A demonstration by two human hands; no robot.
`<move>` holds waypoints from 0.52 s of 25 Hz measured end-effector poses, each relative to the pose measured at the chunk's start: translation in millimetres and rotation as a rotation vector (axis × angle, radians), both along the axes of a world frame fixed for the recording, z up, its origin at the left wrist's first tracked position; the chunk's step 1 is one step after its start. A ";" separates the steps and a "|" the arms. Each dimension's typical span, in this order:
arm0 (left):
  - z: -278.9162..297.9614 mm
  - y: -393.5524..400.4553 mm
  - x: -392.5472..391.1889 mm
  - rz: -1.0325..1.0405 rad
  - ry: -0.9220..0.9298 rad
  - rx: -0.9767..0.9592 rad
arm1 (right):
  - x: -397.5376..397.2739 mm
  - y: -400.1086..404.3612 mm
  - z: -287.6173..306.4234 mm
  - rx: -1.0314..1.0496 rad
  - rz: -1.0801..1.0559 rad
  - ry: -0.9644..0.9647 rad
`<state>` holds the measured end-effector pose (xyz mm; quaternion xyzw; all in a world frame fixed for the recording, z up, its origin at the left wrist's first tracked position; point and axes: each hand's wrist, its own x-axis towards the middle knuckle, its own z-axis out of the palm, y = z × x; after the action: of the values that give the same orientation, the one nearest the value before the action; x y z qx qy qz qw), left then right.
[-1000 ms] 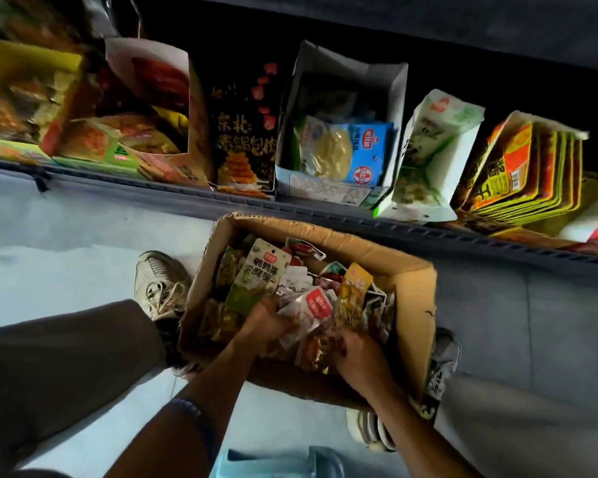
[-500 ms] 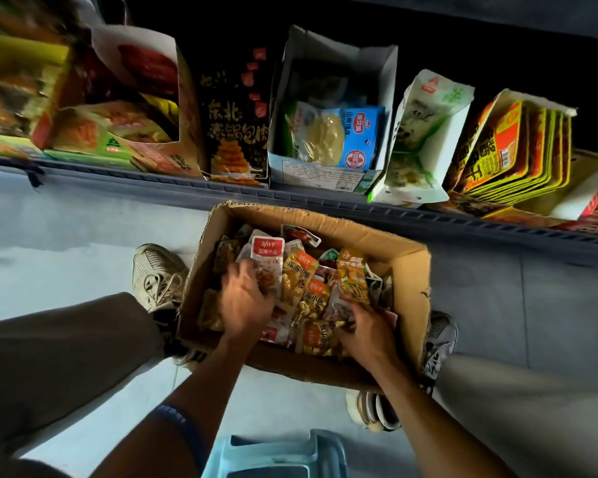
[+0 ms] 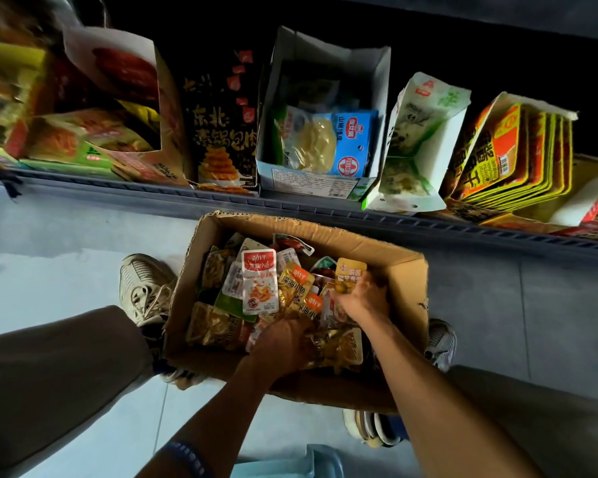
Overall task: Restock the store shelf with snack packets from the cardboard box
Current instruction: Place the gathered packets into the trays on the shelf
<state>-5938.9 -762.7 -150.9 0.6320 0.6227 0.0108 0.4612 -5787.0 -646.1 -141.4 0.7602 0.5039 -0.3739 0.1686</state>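
Cardboard box (image 3: 397, 270) sits on the floor below the shelf (image 3: 290, 201), full of snack packets (image 3: 259, 284). Left hand (image 3: 280, 343), at 6 o'clock inside, digs into packets, fingers hidden; right hand (image 3: 363, 298), at 3 o'clock, grips a yellow packet (image 3: 350, 274).

I count one cardboard box (image 3: 377, 251) and two hands, left (image 3: 280, 343) and right (image 3: 363, 298). Two shoes (image 3: 142, 284) show. Packets are too jumbled to count.

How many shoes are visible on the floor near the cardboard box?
3. One beige laced shoe is left of the brown cardboard box. One grey shoe is at its right side. One striped-sole shoe lies below its near edge. More may be hidden.
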 end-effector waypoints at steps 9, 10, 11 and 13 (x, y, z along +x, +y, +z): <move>2.5 5.8 -1.2 0.177 -0.141 -0.142 | 31.1 2.4 53.5 0.171 -0.425 0.542; 2.4 4.6 -0.2 0.165 -0.145 -0.168 | 36.1 6.4 64.0 0.216 -0.375 0.541; 3.6 3.6 1.2 0.159 -0.150 -0.195 | 41.6 10.7 75.1 0.235 -0.321 0.532; 12.4 8.8 5.2 0.210 -0.144 -0.195 | 52.9 14.1 95.0 0.150 -0.214 0.506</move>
<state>-5933.7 -754.0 -138.5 0.5132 0.6489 0.0439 0.5600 -5734.1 -631.9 -46.3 0.7021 0.4729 -0.5290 -0.0596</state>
